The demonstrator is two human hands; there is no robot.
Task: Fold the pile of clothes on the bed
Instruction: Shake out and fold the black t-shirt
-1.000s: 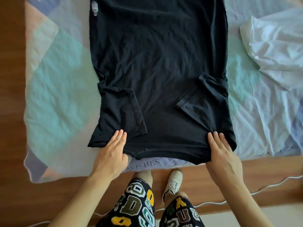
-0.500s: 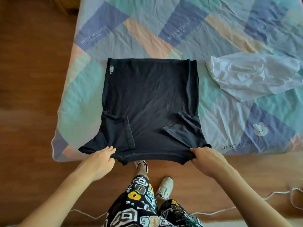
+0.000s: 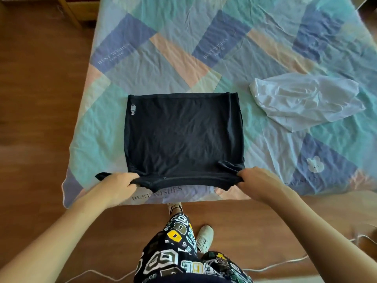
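A black T-shirt (image 3: 183, 137) lies flat on the patchwork bedspread (image 3: 183, 48), its sides folded in and a small white label near its far left corner. My left hand (image 3: 118, 186) grips the shirt's near left corner, fingers curled round the fabric. My right hand (image 3: 259, 180) grips the near right corner the same way. The near edge is lifted slightly off the bed between both hands. A crumpled white garment (image 3: 306, 101) lies to the right of the shirt, apart from it.
The bed's near edge (image 3: 183, 201) runs just below my hands, with wooden floor (image 3: 36, 119) to the left and in front. A white cable (image 3: 285, 262) trails across the floor by my feet. Wooden furniture (image 3: 75, 11) stands at the far left.
My hands went from lying flat on the shirt's near edge to gripping its corners and raising the edge. The view pulled back, showing more of the bed.
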